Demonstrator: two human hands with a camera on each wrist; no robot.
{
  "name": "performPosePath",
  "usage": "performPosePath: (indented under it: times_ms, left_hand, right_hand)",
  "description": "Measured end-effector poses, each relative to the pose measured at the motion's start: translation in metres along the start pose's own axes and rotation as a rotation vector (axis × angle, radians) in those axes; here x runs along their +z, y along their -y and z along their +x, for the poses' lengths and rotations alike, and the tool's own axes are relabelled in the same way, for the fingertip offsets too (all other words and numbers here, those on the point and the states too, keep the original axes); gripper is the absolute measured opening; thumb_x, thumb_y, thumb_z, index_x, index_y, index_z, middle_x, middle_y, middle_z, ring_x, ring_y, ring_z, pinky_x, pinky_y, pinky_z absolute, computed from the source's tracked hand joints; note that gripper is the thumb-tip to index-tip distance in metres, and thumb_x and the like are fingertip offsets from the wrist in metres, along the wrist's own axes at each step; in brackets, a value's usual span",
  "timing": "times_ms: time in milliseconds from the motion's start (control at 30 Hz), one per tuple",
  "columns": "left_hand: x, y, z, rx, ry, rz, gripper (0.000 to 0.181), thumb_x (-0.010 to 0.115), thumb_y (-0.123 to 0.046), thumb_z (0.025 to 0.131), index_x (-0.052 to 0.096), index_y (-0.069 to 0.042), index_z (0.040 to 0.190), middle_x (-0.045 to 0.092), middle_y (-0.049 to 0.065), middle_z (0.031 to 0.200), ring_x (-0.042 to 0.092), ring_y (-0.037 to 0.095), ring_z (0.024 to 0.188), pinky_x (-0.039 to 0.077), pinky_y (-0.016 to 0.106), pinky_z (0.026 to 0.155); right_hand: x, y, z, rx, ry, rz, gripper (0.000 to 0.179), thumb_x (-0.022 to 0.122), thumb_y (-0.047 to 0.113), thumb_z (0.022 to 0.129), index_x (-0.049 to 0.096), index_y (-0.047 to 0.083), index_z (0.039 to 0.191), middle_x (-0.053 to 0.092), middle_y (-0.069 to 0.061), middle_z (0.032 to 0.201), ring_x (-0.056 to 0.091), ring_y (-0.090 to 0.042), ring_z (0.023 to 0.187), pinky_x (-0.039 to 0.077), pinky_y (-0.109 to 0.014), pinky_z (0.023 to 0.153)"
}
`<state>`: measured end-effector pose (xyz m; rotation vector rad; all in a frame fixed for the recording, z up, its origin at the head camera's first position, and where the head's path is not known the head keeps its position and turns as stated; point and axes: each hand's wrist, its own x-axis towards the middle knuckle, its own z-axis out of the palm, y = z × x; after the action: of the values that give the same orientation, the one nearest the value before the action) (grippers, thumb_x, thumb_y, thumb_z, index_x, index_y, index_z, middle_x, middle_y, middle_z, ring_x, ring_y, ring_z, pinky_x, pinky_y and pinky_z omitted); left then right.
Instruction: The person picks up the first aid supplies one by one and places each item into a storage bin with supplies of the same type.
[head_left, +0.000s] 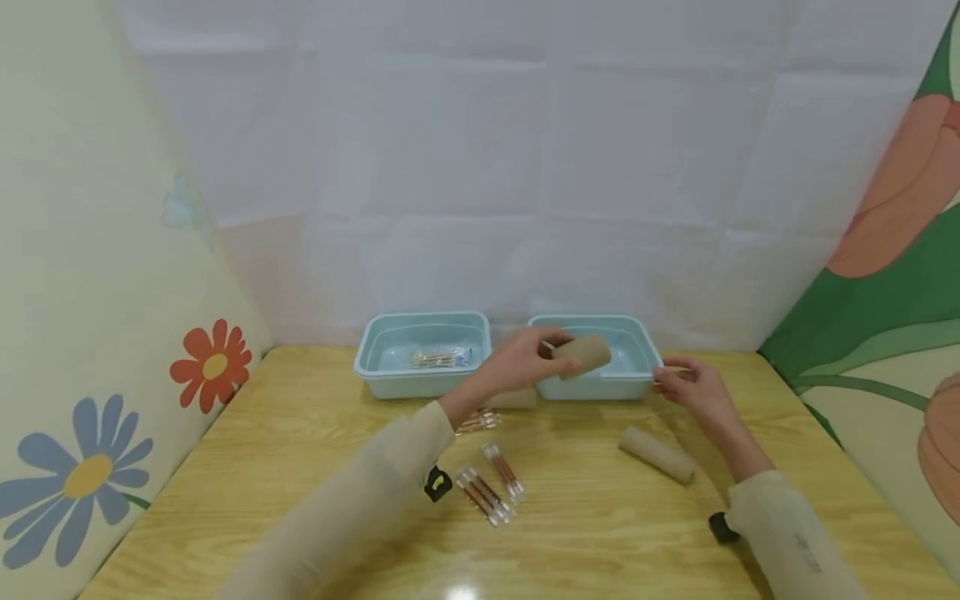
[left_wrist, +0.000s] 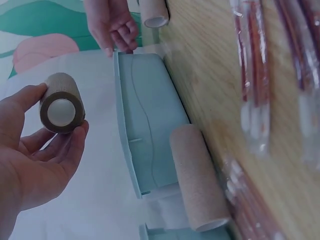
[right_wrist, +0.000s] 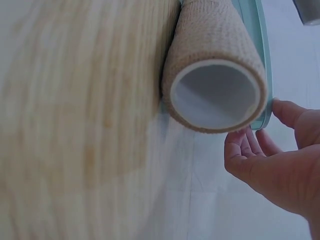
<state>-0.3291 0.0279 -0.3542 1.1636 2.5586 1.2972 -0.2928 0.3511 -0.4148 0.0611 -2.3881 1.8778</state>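
My left hand [head_left: 517,362] grips a tan bandage roll [head_left: 585,357] between thumb and fingers, over the front of the right light-blue bin [head_left: 600,389]. In the left wrist view the roll's white core [left_wrist: 62,112] faces the camera. At that bin's right front corner, my right hand [head_left: 701,392] pinches the rim with thumb and fingertips. Another bandage roll [head_left: 657,455] lies on the table just left of the right forearm; its hollow white core fills much of the right wrist view. A third roll [left_wrist: 197,175] lies in front of the bins, partly hidden by my left wrist in the head view.
The left light-blue bin [head_left: 408,386] holds clear packets of thin sticks [head_left: 441,357]. Several clear packs of brown-stemmed cotton swabs [head_left: 483,496] lie on the wooden table [head_left: 585,533] near the left forearm. A white sheet [head_left: 450,167] hangs behind the bins.
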Motion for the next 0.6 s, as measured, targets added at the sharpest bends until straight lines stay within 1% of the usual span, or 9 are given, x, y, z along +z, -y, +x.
performPosePath:
  times_ms: [67, 167, 233, 300, 400, 467, 600]
  left_hand:
    - [-0.001, -0.002, 0.006, 0.005, 0.001, 0.022, 0.056, 0.070, -0.042, 0.097, 0.060, -0.009, 0.141, 0.064, 0.009, 0.131, 0.066, 0.010, 0.098, 0.056, 0.029, 0.077]
    - [0.000, -0.003, 0.016, -0.008, 0.015, 0.028, 0.055, 0.070, -0.040, 0.097, 0.060, -0.007, 0.140, 0.063, 0.010, 0.132, 0.067, 0.010, 0.097, 0.056, 0.028, 0.075]
    - [0.003, -0.002, 0.024, -0.021, 0.024, 0.051, 0.056, 0.070, -0.040, 0.097, 0.060, -0.005, 0.139, 0.064, 0.011, 0.131, 0.068, 0.012, 0.097, 0.057, 0.028, 0.075]
    - [0.005, 0.000, 0.032, -0.033, 0.028, 0.096, 0.056, 0.068, -0.042, 0.098, 0.061, -0.004, 0.138, 0.064, 0.011, 0.130, 0.066, 0.013, 0.101, 0.056, 0.028, 0.078]
    - [0.007, 0.002, 0.043, -0.033, 0.015, 0.182, 0.053, 0.067, -0.043, 0.099, 0.065, -0.004, 0.134, 0.067, 0.010, 0.125, 0.065, 0.016, 0.104, 0.054, 0.029, 0.084]
    - [0.008, 0.003, 0.049, -0.031, 0.008, 0.219, 0.049, 0.066, -0.042, 0.100, 0.067, -0.004, 0.130, 0.069, 0.009, 0.120, 0.065, 0.017, 0.104, 0.053, 0.031, 0.085]
    - [0.010, 0.005, 0.057, -0.043, 0.005, 0.236, 0.042, 0.066, -0.038, 0.100, 0.070, -0.003, 0.124, 0.071, 0.007, 0.111, 0.065, 0.016, 0.096, 0.054, 0.031, 0.081]
  right_hand:
    - [0.001, 0.001, 0.001, -0.006, 0.008, 0.009, 0.054, 0.065, 0.019, 0.102, 0.046, -0.015, 0.139, 0.069, -0.024, 0.112, 0.071, -0.018, 0.093, 0.056, -0.035, 0.088]
    - [0.001, 0.001, 0.000, -0.016, 0.015, 0.023, 0.054, 0.065, 0.018, 0.102, 0.044, -0.016, 0.139, 0.070, -0.022, 0.110, 0.071, -0.017, 0.092, 0.056, -0.035, 0.087]
    - [0.000, 0.001, 0.000, -0.013, 0.015, 0.023, 0.055, 0.065, 0.018, 0.102, 0.044, -0.016, 0.139, 0.070, -0.021, 0.110, 0.071, -0.016, 0.092, 0.056, -0.035, 0.087]
    - [-0.001, 0.000, -0.001, -0.010, 0.013, 0.018, 0.055, 0.066, 0.018, 0.102, 0.044, -0.016, 0.140, 0.070, -0.022, 0.111, 0.071, -0.016, 0.092, 0.056, -0.034, 0.087]
    - [-0.001, 0.001, -0.001, -0.008, 0.012, 0.019, 0.055, 0.065, 0.018, 0.102, 0.044, -0.016, 0.140, 0.069, -0.023, 0.112, 0.071, -0.015, 0.091, 0.057, -0.033, 0.087]
    - [-0.001, 0.002, -0.001, -0.008, 0.014, 0.023, 0.055, 0.065, 0.017, 0.102, 0.044, -0.016, 0.140, 0.070, -0.023, 0.111, 0.071, -0.015, 0.090, 0.057, -0.033, 0.086]
    - [0.001, 0.003, 0.000, 0.000, 0.014, 0.027, 0.055, 0.065, 0.017, 0.102, 0.043, -0.016, 0.140, 0.070, -0.023, 0.111, 0.071, -0.014, 0.089, 0.057, -0.033, 0.086]
